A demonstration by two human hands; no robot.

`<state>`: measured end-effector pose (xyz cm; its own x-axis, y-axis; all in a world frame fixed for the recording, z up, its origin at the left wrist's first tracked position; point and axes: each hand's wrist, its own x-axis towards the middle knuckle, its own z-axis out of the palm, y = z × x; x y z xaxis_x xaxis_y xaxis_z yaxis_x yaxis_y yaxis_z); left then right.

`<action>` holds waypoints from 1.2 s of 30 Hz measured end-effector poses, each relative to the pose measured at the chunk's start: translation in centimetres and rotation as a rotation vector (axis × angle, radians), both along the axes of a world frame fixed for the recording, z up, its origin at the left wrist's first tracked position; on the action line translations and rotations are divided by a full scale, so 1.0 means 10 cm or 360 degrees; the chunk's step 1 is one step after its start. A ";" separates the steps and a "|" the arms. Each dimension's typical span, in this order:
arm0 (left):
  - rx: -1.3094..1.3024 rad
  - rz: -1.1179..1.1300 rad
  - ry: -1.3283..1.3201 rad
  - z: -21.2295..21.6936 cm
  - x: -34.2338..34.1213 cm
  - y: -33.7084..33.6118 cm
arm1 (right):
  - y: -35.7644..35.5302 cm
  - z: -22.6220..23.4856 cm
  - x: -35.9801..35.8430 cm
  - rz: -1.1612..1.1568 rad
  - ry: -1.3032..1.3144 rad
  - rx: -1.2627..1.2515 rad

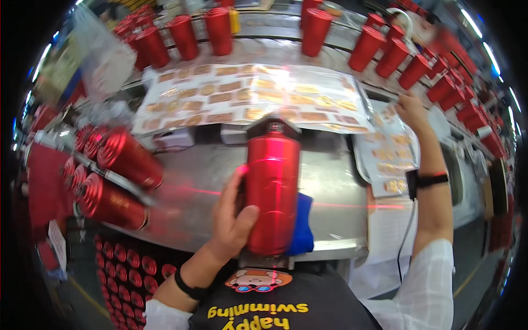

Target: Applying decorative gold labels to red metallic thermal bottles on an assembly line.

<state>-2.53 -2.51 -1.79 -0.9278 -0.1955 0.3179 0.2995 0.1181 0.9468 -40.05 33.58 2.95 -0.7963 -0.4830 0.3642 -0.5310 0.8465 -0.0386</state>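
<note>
A shiny red metal canister (272,192) lies along the middle of the metal bench, its dark end pointing away from me. My left hand (234,220) grips its left side, thumb on top and the other fingers partly hidden behind it. Thin red light lines cross the canister and the bench. Out to the far right, my right hand (412,113) is raised with its fingers pinched together; whether anything is between them does not show. Below it lies a small sheet of gold labels (388,157). A blue cloth-like piece (302,225) sticks out beside the canister.
A large sheet of gold labels (220,96) spans the bench's far side. Red canisters (121,203) lie at the left. More red canisters (366,48) stand along a curved conveyor (264,47) behind. A crate (124,269) of round red pieces sits at lower left.
</note>
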 end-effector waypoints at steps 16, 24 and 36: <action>-0.0016 -0.0323 -0.0176 0.11 0.02 -0.14 | -1.60 1.45 2.23 0.1403 -0.0343 -0.0322; 0.0404 -0.0237 -0.0126 0.23 -0.24 -0.01 | -2.04 0.71 2.14 0.1215 -0.0693 -0.0512; 0.0262 -0.0133 -0.0126 0.20 -0.29 0.00 | -2.11 0.49 2.13 0.1072 -0.0673 -0.0763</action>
